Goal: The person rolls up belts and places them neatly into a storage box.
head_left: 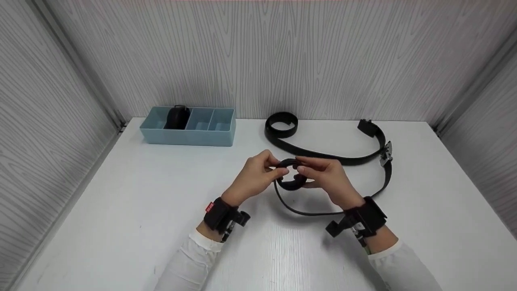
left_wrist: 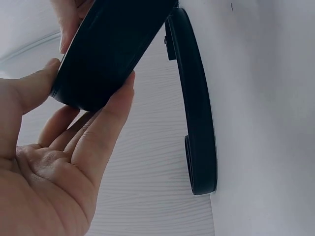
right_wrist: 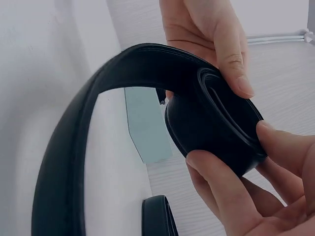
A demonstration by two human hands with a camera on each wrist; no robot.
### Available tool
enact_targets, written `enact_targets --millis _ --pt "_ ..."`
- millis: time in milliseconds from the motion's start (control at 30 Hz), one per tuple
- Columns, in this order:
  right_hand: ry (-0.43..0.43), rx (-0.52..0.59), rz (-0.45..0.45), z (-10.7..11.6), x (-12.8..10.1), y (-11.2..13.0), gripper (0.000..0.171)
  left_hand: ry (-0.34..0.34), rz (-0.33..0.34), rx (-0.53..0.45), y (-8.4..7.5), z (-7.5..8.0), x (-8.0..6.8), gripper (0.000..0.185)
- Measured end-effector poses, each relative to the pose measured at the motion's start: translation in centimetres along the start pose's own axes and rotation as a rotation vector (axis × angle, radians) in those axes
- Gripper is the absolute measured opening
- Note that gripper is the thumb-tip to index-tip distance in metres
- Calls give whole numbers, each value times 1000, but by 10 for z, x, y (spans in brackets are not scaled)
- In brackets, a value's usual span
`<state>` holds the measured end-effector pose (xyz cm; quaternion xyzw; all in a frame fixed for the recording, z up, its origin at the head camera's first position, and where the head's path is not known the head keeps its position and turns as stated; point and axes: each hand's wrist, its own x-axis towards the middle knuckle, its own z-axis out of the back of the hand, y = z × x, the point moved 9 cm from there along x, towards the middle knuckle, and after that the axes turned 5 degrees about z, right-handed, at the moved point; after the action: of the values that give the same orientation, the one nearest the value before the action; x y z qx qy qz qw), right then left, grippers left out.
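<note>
Between both hands, above the table, a black belt [head_left: 291, 186] is rolled into a round coil. My left hand [head_left: 253, 174] grips the coil's left side between thumb and fingers. On the opposite side, my right hand [head_left: 329, 178] pinches the coil, with its thumb at the upper edge and fingers beneath, as the right wrist view shows on the rolled layers [right_wrist: 211, 123]. The belt's loose strap [head_left: 311, 213] loops down and passes behind the right wrist toward a silver buckle [head_left: 386, 153]. Behind the hands lies a second black belt [head_left: 319, 154], its left end coiled.
A blue divided tray [head_left: 185, 137] stands at the back left, with a black rolled item [head_left: 177, 118] in its left part. The second belt's right end [head_left: 366, 127] lies near the table's back edge. Grained panels [head_left: 250, 56] enclose the white table [head_left: 133, 210].
</note>
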<state>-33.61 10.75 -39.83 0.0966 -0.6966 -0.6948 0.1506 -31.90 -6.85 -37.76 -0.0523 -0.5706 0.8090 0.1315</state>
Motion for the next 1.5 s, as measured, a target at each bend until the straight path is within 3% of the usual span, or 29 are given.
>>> enact_targets --millis 433,733,867,1033,1300,1500 --pt "179 -162 -27 -10 -2 1 42 128 -28 115 -2 -7 -2 16" --pt "17 -55 6 -1 -1 1 41 30 -6 1 1 -3 0 24" --pt "-22 -11 17 1 0 1 43 0 2 16 2 -1 0 23" --pt "10 -41 13 -1 0 2 42 4 -24 44 0 0 0 18" --pt "138 -167 -23 -9 -2 1 42 84 -39 128 -3 -6 -2 16" --pt "66 -125 -7 -5 -1 1 42 41 -19 71 -1 -4 -1 20"
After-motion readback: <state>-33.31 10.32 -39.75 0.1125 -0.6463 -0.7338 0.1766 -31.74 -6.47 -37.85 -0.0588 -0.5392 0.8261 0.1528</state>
